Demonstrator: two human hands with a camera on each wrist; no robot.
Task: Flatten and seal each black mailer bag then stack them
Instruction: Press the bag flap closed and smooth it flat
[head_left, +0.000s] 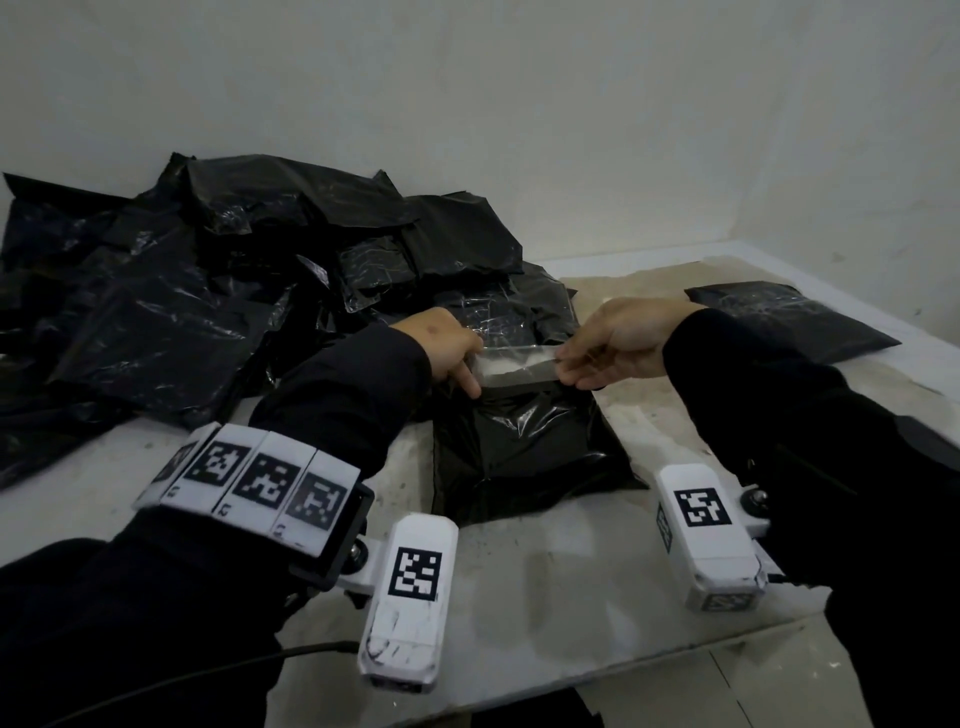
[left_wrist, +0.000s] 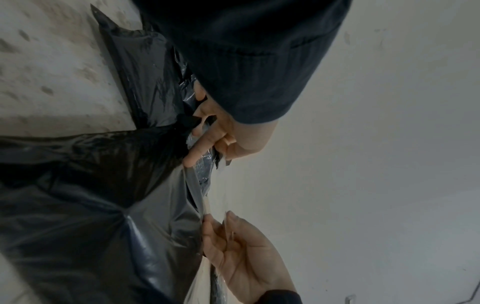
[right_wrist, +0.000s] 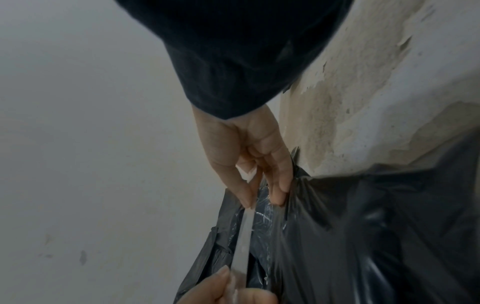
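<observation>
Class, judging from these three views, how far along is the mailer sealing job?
Done: one flat black mailer lies apart at the right. In hand: the left hand and right hand pinch the flap strip of the mailer in front. Left: the heap of mailers behind.

One mailer bag (head_left: 524, 447) lies on the table (head_left: 597, 597) centre; bag pile (head_left: 182, 291) behind-left; another bag (head_left: 795, 322) far right.

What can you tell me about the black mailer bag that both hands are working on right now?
The mailer bag is glossy, wrinkled black plastic, puffed rather than flat, lying on the worn table in front of the loose pile. Its far end is the mouth, where a pale translucent strip runs across. The left hand pinches one end of that strip, and the right hand pinches the other.
</observation>
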